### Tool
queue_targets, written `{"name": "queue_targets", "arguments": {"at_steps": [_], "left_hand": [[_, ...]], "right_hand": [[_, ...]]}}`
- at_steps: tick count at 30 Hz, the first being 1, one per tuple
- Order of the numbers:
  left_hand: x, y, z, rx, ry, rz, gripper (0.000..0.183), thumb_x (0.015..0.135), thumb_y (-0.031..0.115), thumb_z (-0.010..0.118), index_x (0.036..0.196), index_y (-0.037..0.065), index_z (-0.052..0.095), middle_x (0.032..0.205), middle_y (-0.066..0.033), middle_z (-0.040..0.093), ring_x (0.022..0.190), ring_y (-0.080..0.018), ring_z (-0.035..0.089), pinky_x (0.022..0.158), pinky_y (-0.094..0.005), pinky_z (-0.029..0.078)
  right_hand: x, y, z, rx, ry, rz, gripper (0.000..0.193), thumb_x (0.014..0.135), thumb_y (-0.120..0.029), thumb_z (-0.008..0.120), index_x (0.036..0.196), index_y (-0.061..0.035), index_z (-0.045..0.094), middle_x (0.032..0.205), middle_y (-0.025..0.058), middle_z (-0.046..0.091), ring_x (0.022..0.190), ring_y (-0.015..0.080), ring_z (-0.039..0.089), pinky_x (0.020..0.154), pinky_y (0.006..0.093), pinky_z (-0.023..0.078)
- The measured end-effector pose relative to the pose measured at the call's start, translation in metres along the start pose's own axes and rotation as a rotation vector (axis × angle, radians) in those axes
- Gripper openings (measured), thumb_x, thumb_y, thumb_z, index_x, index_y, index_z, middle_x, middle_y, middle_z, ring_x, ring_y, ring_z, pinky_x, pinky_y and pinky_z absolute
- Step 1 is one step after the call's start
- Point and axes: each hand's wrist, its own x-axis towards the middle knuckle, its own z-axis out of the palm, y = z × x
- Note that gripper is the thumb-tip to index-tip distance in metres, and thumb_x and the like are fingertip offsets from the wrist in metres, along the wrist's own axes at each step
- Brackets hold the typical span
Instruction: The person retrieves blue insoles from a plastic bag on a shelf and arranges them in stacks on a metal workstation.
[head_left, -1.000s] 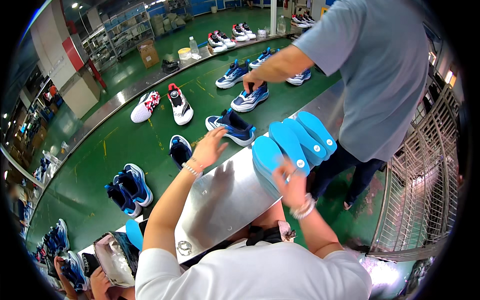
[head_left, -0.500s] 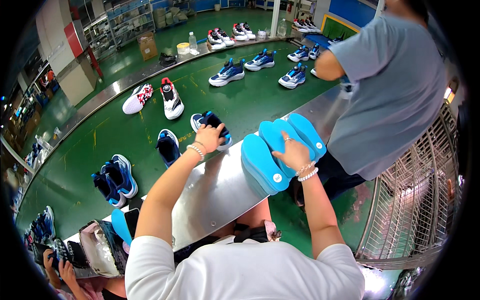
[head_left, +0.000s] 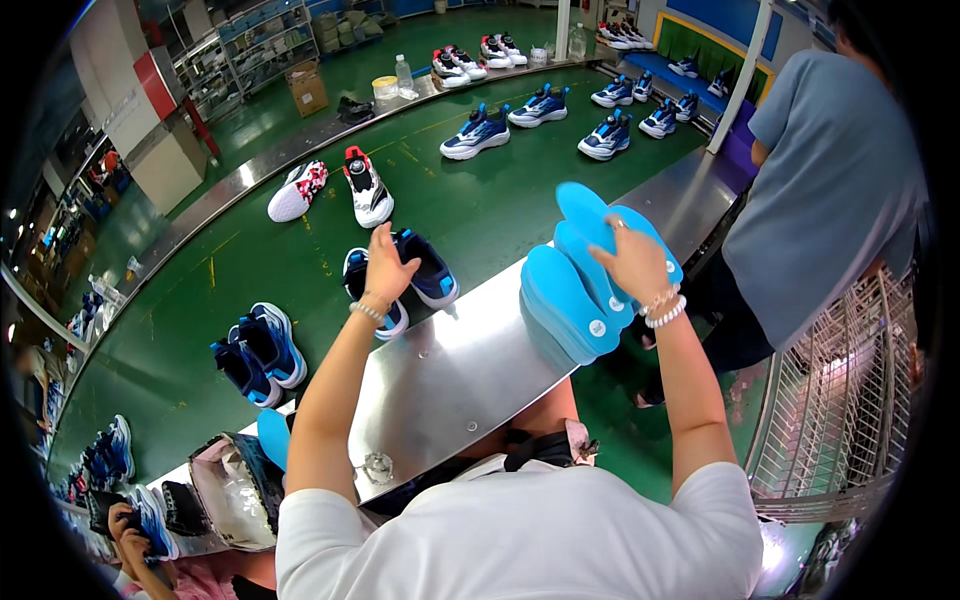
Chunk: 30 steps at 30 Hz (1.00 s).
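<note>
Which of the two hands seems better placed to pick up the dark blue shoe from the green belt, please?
Probably the left hand: it already touches the dark blue shoe, while the right hand holds a stack of blue insoles.

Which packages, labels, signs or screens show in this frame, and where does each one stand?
Cardboard box: brown, boxy, on the floor beyond the far rail, upper left.
Plastic bottle: clear, upright on the far rail beside a round yellow tub.
Insole labels: small pale marks on the bright blue insoles under the right hand.
Pillar band: red stripe on a pale pillar, upper left.
No screens visible.
</note>
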Motion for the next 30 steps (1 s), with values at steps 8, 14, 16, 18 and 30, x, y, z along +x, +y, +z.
{"name": "queue_targets", "arguments": {"at_steps": [8,14,16,18,30], "left_hand": [[0.018,-0.024,0.027,0.006,-0.062,-0.208,0.057,0.073,0.01,0.058,0.119,-0.003,0.028,0.08,-0.0271,0.057,0.077,-0.0417,0.055,0.068,-0.0439,0.044],[0.02,-0.017,0.026,-0.113,0.008,-0.223,0.034,0.08,0.026,0.054,0.102,0.001,0.049,0.079,-0.0226,0.059,0.076,-0.0382,0.056,0.066,-0.0418,0.045],[0.016,-0.024,0.024,-0.117,0.055,-0.222,0.029,0.08,0.028,0.054,0.089,0.001,0.056,0.076,-0.0217,0.058,0.073,-0.0378,0.056,0.065,-0.0425,0.044],[0.017,-0.021,0.025,-0.113,0.075,-0.211,0.03,0.08,0.03,0.052,0.081,0.001,0.058,0.072,-0.0213,0.058,0.07,-0.0379,0.056,0.063,-0.0434,0.044],[0.01,-0.016,0.016,-0.13,0.026,-0.274,0.035,0.08,0.033,0.052,0.078,-0.001,0.06,0.073,-0.0227,0.057,0.07,-0.0384,0.055,0.062,-0.0432,0.043]], "right_hand": [[0.066,-0.085,0.041,0.658,-0.658,-0.33,0.031,0.077,-0.031,0.053,0.093,-0.0061,0.06,0.075,0.0084,0.061,0.066,0.019,0.059,0.055,0.0284,0.044],[0.127,-0.104,0.118,0.943,-1.096,-0.366,0.026,0.079,-0.031,0.049,0.095,-0.0141,0.061,0.068,0.0033,0.061,0.051,0.0086,0.055,0.037,0.022,0.037],[0.131,-0.124,0.108,0.689,-1.111,-0.428,0.023,0.077,-0.025,0.054,0.092,-0.0092,0.06,0.071,0.0046,0.06,0.06,0.0115,0.058,0.042,0.025,0.042],[0.14,-0.135,0.121,0.575,-1.078,-0.431,0.021,0.074,-0.023,0.058,0.088,-0.0084,0.06,0.072,0.0053,0.06,0.062,0.0132,0.06,0.043,0.0269,0.044],[0.081,-0.211,0.18,0.26,-0.408,-0.383,0.024,0.075,-0.014,0.044,0.079,0.0023,0.062,0.082,0.0227,0.06,0.08,0.0332,0.06,0.07,0.0393,0.048]]}}
